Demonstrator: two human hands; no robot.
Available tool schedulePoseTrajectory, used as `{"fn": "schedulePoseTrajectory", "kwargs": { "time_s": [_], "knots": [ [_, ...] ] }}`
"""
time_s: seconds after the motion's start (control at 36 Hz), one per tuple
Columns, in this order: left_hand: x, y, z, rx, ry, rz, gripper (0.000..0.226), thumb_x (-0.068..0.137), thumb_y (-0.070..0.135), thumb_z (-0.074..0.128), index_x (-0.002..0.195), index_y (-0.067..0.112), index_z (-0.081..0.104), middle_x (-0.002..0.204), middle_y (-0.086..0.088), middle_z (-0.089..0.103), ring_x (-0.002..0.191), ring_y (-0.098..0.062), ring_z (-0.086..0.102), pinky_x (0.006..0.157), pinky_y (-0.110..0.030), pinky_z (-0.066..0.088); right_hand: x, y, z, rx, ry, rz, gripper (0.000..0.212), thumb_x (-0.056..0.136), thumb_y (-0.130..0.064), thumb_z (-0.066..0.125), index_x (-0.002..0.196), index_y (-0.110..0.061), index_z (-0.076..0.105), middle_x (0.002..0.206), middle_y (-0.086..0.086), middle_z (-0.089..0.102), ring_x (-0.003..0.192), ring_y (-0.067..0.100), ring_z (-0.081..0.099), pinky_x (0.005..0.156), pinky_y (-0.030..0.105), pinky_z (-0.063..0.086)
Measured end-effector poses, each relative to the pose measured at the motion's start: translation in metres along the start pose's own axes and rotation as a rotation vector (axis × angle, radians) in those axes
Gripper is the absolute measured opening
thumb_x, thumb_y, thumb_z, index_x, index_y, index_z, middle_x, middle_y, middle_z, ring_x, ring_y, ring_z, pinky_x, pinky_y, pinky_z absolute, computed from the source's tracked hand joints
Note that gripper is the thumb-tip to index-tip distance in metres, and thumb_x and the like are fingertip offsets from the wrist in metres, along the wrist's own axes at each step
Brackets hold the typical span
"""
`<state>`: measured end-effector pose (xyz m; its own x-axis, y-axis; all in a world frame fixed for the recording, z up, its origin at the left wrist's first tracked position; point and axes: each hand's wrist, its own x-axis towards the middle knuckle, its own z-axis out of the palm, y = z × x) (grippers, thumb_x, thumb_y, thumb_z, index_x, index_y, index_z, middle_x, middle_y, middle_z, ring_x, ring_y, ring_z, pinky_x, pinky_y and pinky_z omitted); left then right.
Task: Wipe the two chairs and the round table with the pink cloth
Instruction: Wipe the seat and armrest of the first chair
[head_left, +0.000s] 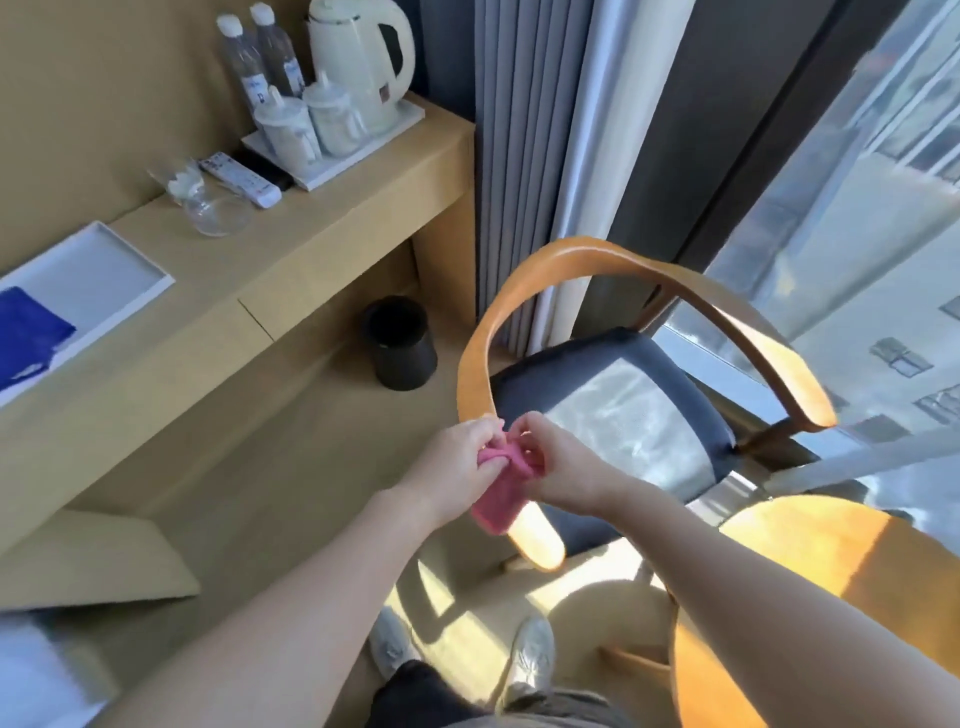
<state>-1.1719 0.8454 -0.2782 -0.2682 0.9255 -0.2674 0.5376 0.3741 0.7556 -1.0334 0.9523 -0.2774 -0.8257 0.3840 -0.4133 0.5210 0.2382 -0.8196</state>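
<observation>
The pink cloth (500, 498) hangs bunched between both my hands, just over the left armrest of a chair (618, 395) with a curved orange wooden back rail and a dark blue seat. My left hand (457, 457) grips the cloth's upper left part. My right hand (558, 462) pinches its top right edge. The round orange wooden table (821, 551) shows at the lower right, partly behind my right forearm. Only one chair is in view.
A long wooden desk (249, 270) runs along the left wall with a white tray, kettle (363, 57), cups, bottles, remotes and a glass bowl. A black bin (402, 345) stands on the floor beside the chair. Curtains and a window are behind the chair.
</observation>
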Motion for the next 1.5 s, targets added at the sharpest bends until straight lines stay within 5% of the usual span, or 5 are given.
{"fn": "schedulePoseTrajectory", "kwargs": {
  "time_s": [0.17, 0.64, 0.92, 1.11, 1.5],
  "knots": [
    [-0.010, -0.015, 0.041, -0.039, 0.044, -0.171, 0.015, 0.090, 0.027, 0.061, 0.091, 0.024, 0.046, 0.085, 0.004, 0.055, 0.074, -0.012, 0.053, 0.060, -0.028, 0.044, 0.001, 0.037, 0.011, -0.034, 0.016, 0.108, 0.023, 0.077, 0.005, 0.056, 0.092, -0.012, 0.060, 0.082, 0.004, 0.061, 0.072, 0.014, 0.054, 0.067, 0.031, 0.046],
    [0.014, -0.093, 0.124, 0.000, 0.143, -0.397, 0.036, 0.090, 0.015, 0.056, 0.125, 0.013, 0.050, 0.124, -0.003, 0.049, 0.106, -0.021, 0.054, 0.090, -0.033, 0.045, 0.055, 0.150, 0.055, -0.320, 0.171, 0.224, 0.042, 0.095, -0.013, 0.052, 0.136, -0.008, 0.046, 0.132, 0.017, 0.045, 0.109, 0.035, 0.057, 0.096, 0.036, 0.042],
    [-0.021, -0.115, 0.106, 0.070, 0.129, -0.394, 0.029, 0.093, 0.011, 0.048, 0.120, 0.017, 0.054, 0.113, 0.007, 0.048, 0.091, -0.011, 0.051, 0.080, -0.025, 0.042, 0.026, 0.163, 0.095, -0.862, -0.104, 0.010, 0.062, 0.103, -0.041, 0.029, 0.155, -0.018, 0.003, 0.159, 0.022, -0.019, 0.144, 0.043, -0.022, 0.118, 0.056, -0.006],
    [-0.027, -0.137, 0.097, 0.055, 0.139, -0.362, 0.027, 0.091, 0.008, 0.049, 0.115, 0.016, 0.057, 0.105, 0.009, 0.046, 0.083, -0.009, 0.048, 0.074, -0.020, 0.036, 0.041, 0.168, 0.118, -0.872, -0.010, 0.098, 0.064, 0.093, -0.041, 0.026, 0.146, -0.005, 0.025, 0.149, 0.038, 0.025, 0.137, 0.057, 0.025, 0.109, 0.061, 0.031],
    [-0.035, -0.168, 0.070, 0.029, 0.208, -0.317, 0.025, 0.089, 0.006, 0.050, 0.110, 0.016, 0.060, 0.103, 0.010, 0.051, 0.084, -0.010, 0.052, 0.077, -0.028, 0.045, 0.071, 0.157, 0.131, -0.925, 0.121, 0.169, 0.063, 0.095, -0.042, 0.027, 0.148, -0.007, 0.028, 0.148, 0.039, 0.028, 0.134, 0.056, 0.031, 0.108, 0.059, 0.033]
  ]
}}
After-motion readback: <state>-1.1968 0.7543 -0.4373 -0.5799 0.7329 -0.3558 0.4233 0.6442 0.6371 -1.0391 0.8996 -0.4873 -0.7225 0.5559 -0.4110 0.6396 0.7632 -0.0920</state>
